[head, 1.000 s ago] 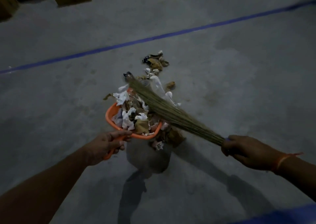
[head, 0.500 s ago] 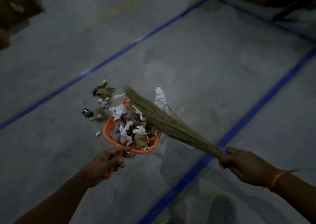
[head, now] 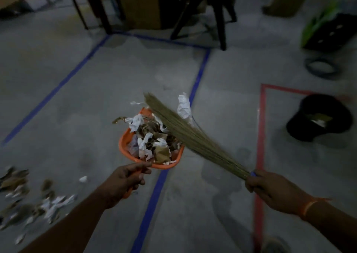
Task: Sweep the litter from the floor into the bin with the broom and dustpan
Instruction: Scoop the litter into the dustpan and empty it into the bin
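Note:
My left hand [head: 126, 178] grips the handle of an orange dustpan [head: 125, 144], held above the floor and heaped with crumpled paper and brown litter [head: 152, 140]. My right hand [head: 270, 190] grips the base of a grass broom [head: 185, 133], whose bristles lie across the load on the pan's right side. A black bin [head: 318, 117] stands on the floor at the right, inside red tape, with some litter inside. More litter [head: 32, 200] lies scattered on the floor at the lower left.
Blue tape lines [head: 199, 75] and a red tape line [head: 260, 129] mark the grey floor. Dark chair legs [head: 220, 15] and cardboard boxes [head: 141, 5] stand at the back. A black crate with green [head: 328, 32] and a dark ring [head: 321, 67] sit at the far right.
The view has swung right: the bin and furniture have come into sight, and the floor litter has slid to the lower left. Both hands still carry the loaded dustpan and broom together.

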`<state>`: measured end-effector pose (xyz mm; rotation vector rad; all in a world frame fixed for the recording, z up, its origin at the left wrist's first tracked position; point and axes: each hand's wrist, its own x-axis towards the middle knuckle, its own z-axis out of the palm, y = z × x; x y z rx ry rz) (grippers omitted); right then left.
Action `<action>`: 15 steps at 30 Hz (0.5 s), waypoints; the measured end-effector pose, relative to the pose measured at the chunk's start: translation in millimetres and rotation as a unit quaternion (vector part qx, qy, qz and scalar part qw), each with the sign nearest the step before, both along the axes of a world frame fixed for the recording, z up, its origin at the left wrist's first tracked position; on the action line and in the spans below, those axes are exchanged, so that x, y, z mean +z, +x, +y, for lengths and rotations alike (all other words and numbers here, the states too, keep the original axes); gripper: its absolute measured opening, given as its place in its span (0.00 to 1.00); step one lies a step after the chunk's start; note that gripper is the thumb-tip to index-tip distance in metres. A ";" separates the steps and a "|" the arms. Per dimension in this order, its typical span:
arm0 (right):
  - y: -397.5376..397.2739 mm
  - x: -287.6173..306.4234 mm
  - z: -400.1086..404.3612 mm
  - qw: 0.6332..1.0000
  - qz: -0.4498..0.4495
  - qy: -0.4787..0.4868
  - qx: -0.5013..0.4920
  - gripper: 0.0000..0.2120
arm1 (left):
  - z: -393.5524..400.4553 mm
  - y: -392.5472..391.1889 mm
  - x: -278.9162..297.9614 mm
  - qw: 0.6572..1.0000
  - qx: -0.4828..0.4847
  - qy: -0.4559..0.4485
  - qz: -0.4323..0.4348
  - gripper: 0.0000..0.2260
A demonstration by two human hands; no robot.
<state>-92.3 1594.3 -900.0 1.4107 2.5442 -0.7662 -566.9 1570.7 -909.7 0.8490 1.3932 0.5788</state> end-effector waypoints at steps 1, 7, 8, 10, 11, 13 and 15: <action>27.1 0.9 1.2 1.000 -0.003 0.010 -0.015 0.05 | 16.7 27.3 1.2 1.000 -0.014 0.003 0.001 0.19; 179.3 2.7 12.7 0.994 0.010 0.022 -0.108 0.08 | 101.0 192.1 -0.9 0.996 -0.086 0.030 -0.004 0.19; 201.7 2.0 14.0 0.992 0.013 0.018 -0.122 0.09 | 112.0 218.7 -1.7 0.995 -0.092 0.032 -0.010 0.19; 243.1 1.6 14.4 0.990 0.022 0.007 -0.142 0.08 | 130.7 269.8 -4.3 0.993 -0.108 0.033 -0.020 0.18; 263.1 0.7 14.4 0.988 0.022 0.005 -0.155 0.07 | 139.3 294.3 -6.2 0.993 -0.115 0.031 -0.025 0.18; 299.6 1.1 12.4 0.983 0.029 0.001 -0.183 0.07 | 154.5 340.0 -10.6 0.991 -0.128 0.024 -0.031 0.18; 332.5 2.8 8.1 0.976 0.029 0.004 -0.216 0.08 | 167.3 381.8 -15.8 0.989 -0.146 0.017 -0.034 0.18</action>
